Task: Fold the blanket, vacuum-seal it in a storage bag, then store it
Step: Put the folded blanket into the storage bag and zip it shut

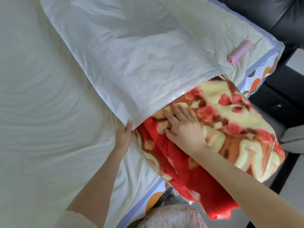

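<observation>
Stuffing step, early by my reckoning. Blanket (230,129): only leading edge under storage bag (131,55) mouth, bulk outside mouth, overhanging bed (41,96) edge. My left hand (124,135) pinches mouth's near corner, lifting it. My right hand (184,127) lies flat just outside mouth, fingers spread, pressing blanket, gripping nothing. To do it well, I judge: keep mouth lifted wide, push fold in low and even, shift pressure along mouth so corners don't bunch. Beyond mouth's far end, pink clip (241,51) lies on bag. No readable writing or brand.

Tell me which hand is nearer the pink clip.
Right. The right hand presses the blanket, below-left of the pink clip; the left hand pinches the storage bag, farther left.
</observation>
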A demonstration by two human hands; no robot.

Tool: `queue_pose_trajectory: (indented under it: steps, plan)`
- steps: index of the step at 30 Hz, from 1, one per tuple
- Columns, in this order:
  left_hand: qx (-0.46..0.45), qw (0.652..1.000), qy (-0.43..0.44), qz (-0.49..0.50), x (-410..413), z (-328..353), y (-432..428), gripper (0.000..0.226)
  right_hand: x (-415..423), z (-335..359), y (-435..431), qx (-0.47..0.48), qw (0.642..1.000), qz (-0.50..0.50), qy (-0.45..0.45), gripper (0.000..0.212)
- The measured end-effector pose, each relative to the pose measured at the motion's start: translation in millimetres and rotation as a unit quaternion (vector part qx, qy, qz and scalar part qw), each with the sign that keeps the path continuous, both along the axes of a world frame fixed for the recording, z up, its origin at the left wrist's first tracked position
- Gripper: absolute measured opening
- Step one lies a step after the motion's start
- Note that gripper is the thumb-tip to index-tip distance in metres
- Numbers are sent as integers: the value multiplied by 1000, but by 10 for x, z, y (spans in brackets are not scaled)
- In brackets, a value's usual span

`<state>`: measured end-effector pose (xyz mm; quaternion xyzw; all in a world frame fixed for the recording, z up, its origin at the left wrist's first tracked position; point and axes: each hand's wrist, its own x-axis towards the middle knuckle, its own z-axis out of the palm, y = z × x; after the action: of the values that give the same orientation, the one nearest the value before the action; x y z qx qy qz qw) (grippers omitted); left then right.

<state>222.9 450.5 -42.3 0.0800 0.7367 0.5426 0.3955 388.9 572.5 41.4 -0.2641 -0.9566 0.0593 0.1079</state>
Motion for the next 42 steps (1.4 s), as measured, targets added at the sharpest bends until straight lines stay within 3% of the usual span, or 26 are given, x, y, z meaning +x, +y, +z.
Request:
queue_pose_trajectory:
  steps: [3, 5, 6, 8, 9, 11, 14, 15, 18, 20, 22, 25, 28, 33, 37, 40, 42]
  plan:
    - [-33, 999, 23, -16, 5, -59, -35, 35, 404, 274, -90, -27, 993, -93, 69, 64]
    - [-40, 999, 11, -20, -10, -104, -35, 39, 920, 374, -122, -72, 956, -263, 108, 75]
    - [-48, 999, 6, -20, -22, -142, -24, 44, 1217, 377, -146, -120, 914, -372, 107, 86]
    - [-60, 998, 0, -25, -25, -168, -7, 44, 1650, 369, -268, -299, 783, -527, 141, 112]
    - [-61, 998, -1, -25, -11, -159, 7, 42, 1780, 358, -366, -386, 716, -551, 187, 121]
    - [-55, 998, -5, -22, 59, -42, 28, 37, 1900, 298, -582, -498, 616, -560, 243, 117]
    - [-49, 999, -3, -23, 134, 123, 40, 31, 1825, 209, -855, -649, 453, -571, 220, 113]
    - [-52, 998, 4, -21, 146, 162, 38, 33, 1764, 193, -896, -679, 413, -558, 239, 110]
    - [-51, 998, 31, -23, 143, 330, 30, 37, 1517, 272, -860, -658, 408, -543, 324, 84]
    - [-40, 997, 54, -32, 125, 538, 43, 31, 1386, 432, -740, -614, 438, -550, 360, 72]
    - [-25, 995, 86, -47, 105, 826, 93, 26, 1271, 713, -537, -579, 467, -551, 378, 48]
    - [10, 989, 114, -89, 117, 1368, 225, 27, 1112, 1226, -156, -552, 466, -551, 418, 19]
    - [59, 982, 112, -137, 182, 2004, 465, 25, 918, 1772, 165, -533, 471, -525, 468, 24]
    - [122, 969, 141, -165, 165, 3046, 816, 27, 688, 2506, 424, -542, 517, -473, 464, 30]
    - [69, 949, 184, -246, 15, 3298, 803, 24, 594, 2554, 229, -604, 465, -449, 465, 26]
    - [15, 949, 183, -257, -60, 3149, 715, 25, 471, 2228, 16, -683, 363, -462, 434, 18]
    - [2, 953, 157, -258, -67, 2988, 643, 26, 393, 1965, -46, -698, 327, -512, 380, 15]
